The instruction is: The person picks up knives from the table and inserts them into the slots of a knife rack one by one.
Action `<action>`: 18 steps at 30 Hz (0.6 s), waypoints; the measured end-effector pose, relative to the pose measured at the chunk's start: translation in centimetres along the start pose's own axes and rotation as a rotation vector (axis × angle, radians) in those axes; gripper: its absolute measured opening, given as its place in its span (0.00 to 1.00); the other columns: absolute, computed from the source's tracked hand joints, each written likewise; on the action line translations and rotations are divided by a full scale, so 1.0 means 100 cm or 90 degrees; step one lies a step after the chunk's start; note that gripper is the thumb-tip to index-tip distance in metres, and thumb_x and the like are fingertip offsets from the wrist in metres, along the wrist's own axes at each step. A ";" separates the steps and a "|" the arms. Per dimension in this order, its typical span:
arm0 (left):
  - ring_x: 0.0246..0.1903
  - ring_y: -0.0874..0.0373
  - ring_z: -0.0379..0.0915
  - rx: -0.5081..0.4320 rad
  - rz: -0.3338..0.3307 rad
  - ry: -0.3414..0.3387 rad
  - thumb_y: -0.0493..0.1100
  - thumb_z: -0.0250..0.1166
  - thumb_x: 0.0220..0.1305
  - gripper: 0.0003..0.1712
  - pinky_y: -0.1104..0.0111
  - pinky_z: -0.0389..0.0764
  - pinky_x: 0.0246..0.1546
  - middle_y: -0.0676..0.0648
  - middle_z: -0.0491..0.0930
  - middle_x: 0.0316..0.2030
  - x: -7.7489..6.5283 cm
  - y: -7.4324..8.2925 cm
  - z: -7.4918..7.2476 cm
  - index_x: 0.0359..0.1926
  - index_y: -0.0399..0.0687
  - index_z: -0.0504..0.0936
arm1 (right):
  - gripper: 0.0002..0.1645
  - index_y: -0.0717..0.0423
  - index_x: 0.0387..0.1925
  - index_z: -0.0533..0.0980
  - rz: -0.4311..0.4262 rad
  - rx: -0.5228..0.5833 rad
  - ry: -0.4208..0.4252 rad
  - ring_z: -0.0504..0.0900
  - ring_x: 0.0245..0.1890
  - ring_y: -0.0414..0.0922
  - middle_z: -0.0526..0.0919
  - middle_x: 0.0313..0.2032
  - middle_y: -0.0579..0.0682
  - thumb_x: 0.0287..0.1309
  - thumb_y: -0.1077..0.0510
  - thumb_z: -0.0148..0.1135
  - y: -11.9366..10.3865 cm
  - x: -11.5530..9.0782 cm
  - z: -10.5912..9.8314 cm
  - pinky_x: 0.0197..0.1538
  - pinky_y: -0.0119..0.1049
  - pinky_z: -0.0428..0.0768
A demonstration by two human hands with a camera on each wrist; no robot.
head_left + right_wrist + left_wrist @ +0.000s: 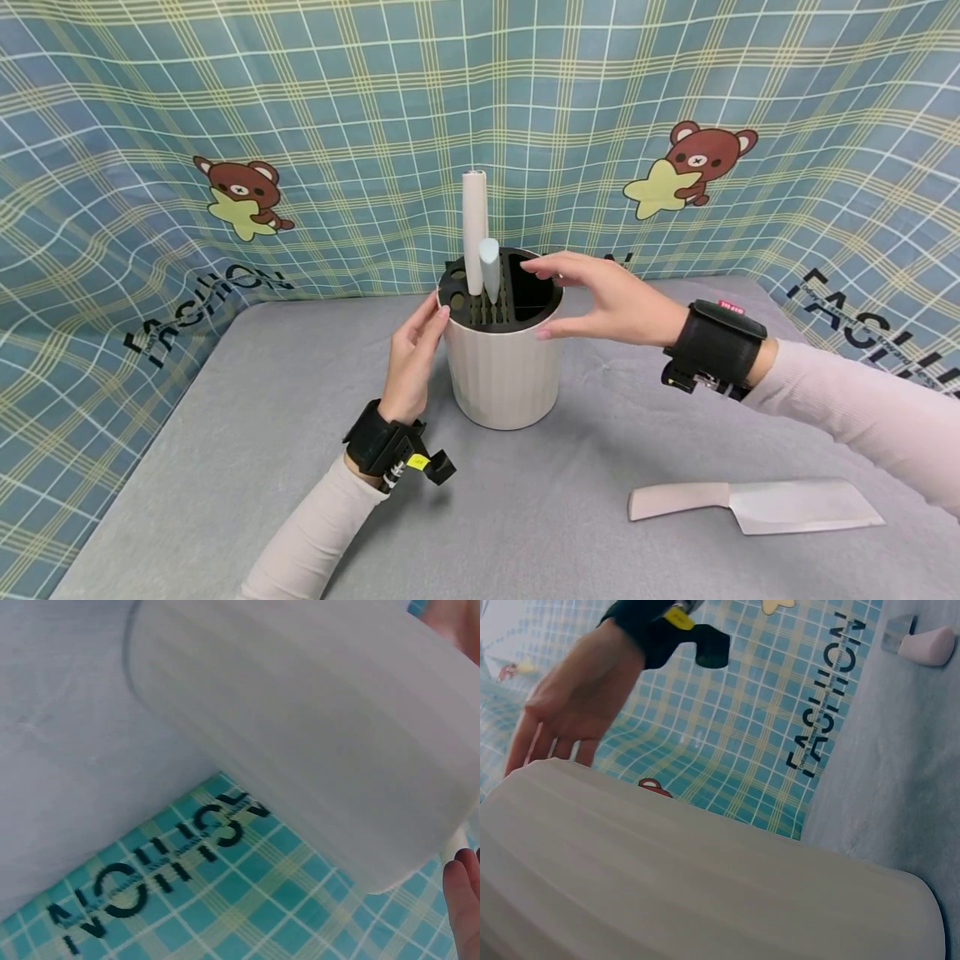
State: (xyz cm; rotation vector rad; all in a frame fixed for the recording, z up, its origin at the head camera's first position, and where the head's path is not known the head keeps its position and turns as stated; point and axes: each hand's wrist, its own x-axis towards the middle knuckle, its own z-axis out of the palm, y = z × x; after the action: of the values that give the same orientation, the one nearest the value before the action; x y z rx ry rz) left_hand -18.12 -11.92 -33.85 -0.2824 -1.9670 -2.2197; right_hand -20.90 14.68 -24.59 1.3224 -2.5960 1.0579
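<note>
A ribbed off-white utensil holder (502, 375) with a black slotted top stands upright on the grey cloth. A long cream handle (473, 221) and a shorter pale blue handle (489, 262) stick up from its top; what they belong to is hidden inside. At the holder's left rim, my left hand (414, 354) touches it with extended fingers and thumb. My right hand (600, 296) is spread at the right rim, fingers over the dark open compartment and thumb by the front wall, holding nothing. In the left wrist view, the holder's wall (705, 885) fills the lower part.
A cleaver (802, 506) with a pale pink handle lies flat on the grey cloth (525, 533) at the front right, below the right forearm. Plaid fabric (360, 125) printed with bears hangs behind and along both sides.
</note>
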 end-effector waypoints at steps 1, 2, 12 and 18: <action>0.71 0.58 0.55 0.000 0.001 0.000 0.47 0.54 0.74 0.32 0.68 0.62 0.73 0.47 0.57 0.73 0.000 0.000 0.000 0.74 0.43 0.58 | 0.43 0.60 0.67 0.67 -0.003 -0.007 0.002 0.70 0.63 0.50 0.71 0.64 0.57 0.51 0.57 0.74 0.002 -0.004 0.001 0.66 0.42 0.74; 0.71 0.58 0.55 0.000 0.002 0.000 0.47 0.54 0.74 0.32 0.68 0.62 0.73 0.47 0.58 0.73 0.000 0.000 0.000 0.74 0.43 0.58 | 0.43 0.61 0.66 0.67 -0.007 -0.011 0.004 0.70 0.63 0.50 0.71 0.63 0.57 0.51 0.57 0.75 0.003 -0.008 0.001 0.66 0.41 0.74; 0.71 0.58 0.55 0.003 0.001 -0.002 0.47 0.54 0.74 0.32 0.69 0.62 0.72 0.47 0.57 0.73 0.000 0.000 0.000 0.74 0.44 0.58 | 0.43 0.60 0.66 0.68 0.002 -0.031 0.028 0.71 0.61 0.49 0.71 0.63 0.55 0.50 0.57 0.75 0.017 -0.039 0.003 0.65 0.38 0.75; 0.71 0.58 0.55 0.004 0.002 0.000 0.47 0.54 0.74 0.32 0.69 0.62 0.73 0.47 0.57 0.73 0.000 -0.001 0.000 0.74 0.44 0.58 | 0.43 0.56 0.67 0.67 0.043 -0.064 0.010 0.77 0.57 0.51 0.72 0.63 0.54 0.52 0.52 0.74 0.021 -0.064 0.008 0.61 0.42 0.79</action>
State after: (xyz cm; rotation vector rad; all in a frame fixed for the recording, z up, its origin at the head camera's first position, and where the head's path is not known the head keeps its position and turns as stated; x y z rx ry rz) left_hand -18.13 -11.94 -33.93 -0.2848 -1.9721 -2.2116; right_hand -18.15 19.50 -28.43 1.2074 -2.6611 0.9300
